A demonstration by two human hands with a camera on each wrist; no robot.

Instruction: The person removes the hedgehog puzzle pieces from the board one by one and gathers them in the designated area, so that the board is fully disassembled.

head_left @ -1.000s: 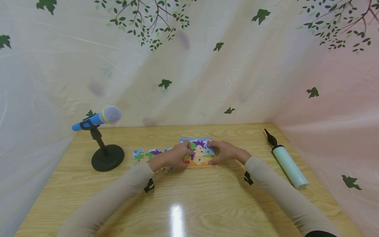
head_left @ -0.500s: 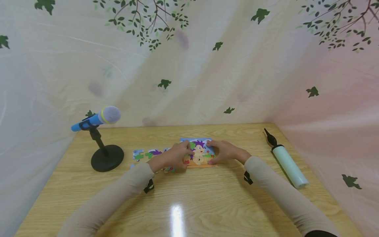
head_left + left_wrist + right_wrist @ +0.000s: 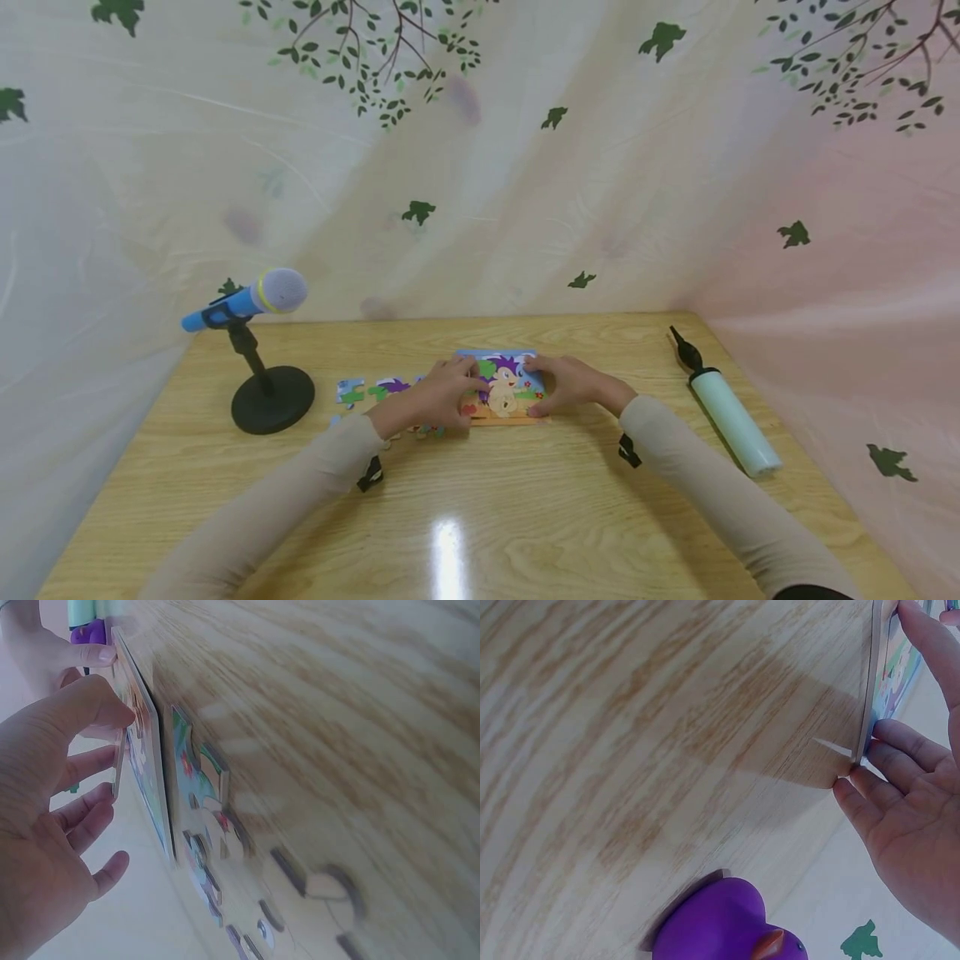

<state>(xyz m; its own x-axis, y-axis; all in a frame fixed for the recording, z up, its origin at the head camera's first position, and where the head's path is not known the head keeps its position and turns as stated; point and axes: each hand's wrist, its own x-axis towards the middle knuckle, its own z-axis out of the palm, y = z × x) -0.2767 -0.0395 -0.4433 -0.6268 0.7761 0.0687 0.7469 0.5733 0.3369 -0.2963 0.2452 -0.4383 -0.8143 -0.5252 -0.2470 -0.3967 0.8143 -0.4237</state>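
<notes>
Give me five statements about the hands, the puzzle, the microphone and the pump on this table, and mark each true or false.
1. Both hands touch the puzzle board. True: the left hand is on its left side, the right hand on its right.
2. The microphone lies flat on the table. False: it sits on a black stand.
3. The pump lies to the right of the right hand. True.
4. Loose puzzle pieces lie right of the board. False: they lie to its left.
5. The right hand grips the pump. False: the pump lies apart, untouched.
</notes>
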